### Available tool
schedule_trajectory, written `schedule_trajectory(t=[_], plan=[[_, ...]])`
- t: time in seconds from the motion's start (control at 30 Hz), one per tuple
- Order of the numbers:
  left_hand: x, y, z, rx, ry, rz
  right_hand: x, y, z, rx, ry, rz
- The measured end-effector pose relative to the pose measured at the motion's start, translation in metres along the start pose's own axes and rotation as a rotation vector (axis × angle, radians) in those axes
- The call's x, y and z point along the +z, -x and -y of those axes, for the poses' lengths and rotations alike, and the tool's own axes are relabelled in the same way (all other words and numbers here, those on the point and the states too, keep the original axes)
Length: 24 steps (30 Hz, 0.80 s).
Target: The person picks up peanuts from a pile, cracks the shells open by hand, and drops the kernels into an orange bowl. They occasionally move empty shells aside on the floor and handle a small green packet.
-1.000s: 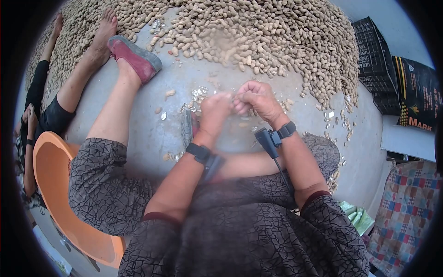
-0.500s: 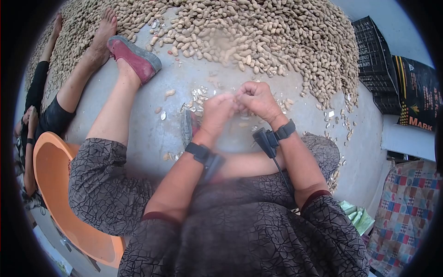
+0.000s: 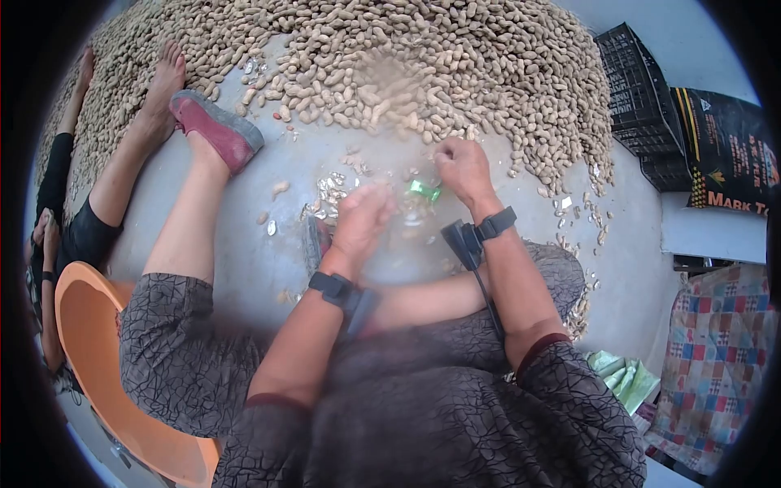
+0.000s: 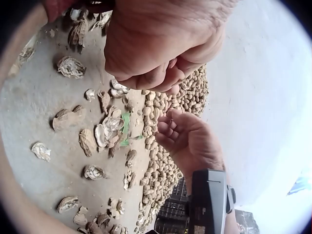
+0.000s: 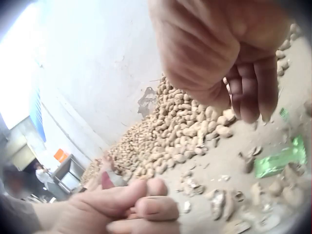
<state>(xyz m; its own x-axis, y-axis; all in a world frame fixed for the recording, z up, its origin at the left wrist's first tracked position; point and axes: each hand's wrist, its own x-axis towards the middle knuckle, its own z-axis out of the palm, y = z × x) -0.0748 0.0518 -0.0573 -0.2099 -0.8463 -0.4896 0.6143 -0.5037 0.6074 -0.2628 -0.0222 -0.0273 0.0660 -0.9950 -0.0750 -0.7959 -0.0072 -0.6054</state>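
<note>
My left hand (image 3: 364,215), blurred in the head view, is curled over the floor near the scattered shells (image 3: 332,189). A small reddish peanut kernel (image 4: 173,63) shows between its fingers in the left wrist view; the rest of its palm is hidden. Apart from it, farther right, my right hand (image 3: 464,171) hovers at the near edge of the peanut heap (image 3: 488,73). Its fingers hang down loosely bent in the right wrist view, with nothing seen between them. Below lies a shiny green wrapper (image 5: 281,161) among broken peanut shells (image 5: 222,204).
A black crate (image 3: 630,89) and a black printed sack (image 3: 724,150) stand at the right. An orange tub (image 3: 89,325) is at the left, beside another person's bare leg (image 3: 126,175). My red shoe (image 3: 213,134) rests by the heap. A patchwork cloth (image 3: 712,358) lies lower right.
My hands were together at the fingertips; now they are apart, the right one nearer the heap. The green wrapper shows between them. The head view has shifted slightly.
</note>
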Motion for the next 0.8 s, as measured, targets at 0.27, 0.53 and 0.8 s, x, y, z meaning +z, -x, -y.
schedule_trajectory(t=[0.27, 0.53, 0.8], plan=[[0.003, 0.001, 0.0, -0.023, -0.096, -0.03, -0.006, -0.021, -0.03, 0.114, 0.43, -0.211], [0.0, 0.0, 0.001, -0.066, -0.114, 0.008, 0.001, -0.026, -0.047, 0.038, 0.56, -0.238], [-0.002, 0.001, 0.002, -0.03, -0.129, 0.031, 0.005, -0.03, -0.056, -0.06, 0.56, -0.271]])
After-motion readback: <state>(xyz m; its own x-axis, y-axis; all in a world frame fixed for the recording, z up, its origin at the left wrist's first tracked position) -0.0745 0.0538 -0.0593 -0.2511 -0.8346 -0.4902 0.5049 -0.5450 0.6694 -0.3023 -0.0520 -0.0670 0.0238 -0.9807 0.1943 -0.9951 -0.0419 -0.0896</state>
